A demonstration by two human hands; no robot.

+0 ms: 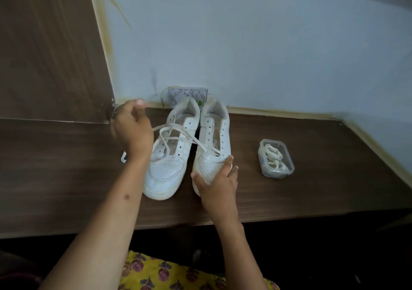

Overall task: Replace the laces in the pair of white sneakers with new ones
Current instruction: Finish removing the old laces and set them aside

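Two white sneakers stand side by side on the dark wooden desk (312,189), toes toward me. My right hand (217,185) grips the toe of the right sneaker (214,133). A white lace (178,137) runs from that shoe's lowest eyelets leftward, across the left sneaker (165,169), to my left hand (131,129), which holds it with curled fingers, raised to the left of the shoes. A lace end (123,157) hangs below that hand. The upper eyelets of both shoes are bare.
A clear plastic container (276,158) holding coiled white laces sits on the desk to the right of the shoes. A wall socket plate (178,93) is behind the heels. A wooden panel (51,51) rises at the left. The desk's front edge is near my lap.
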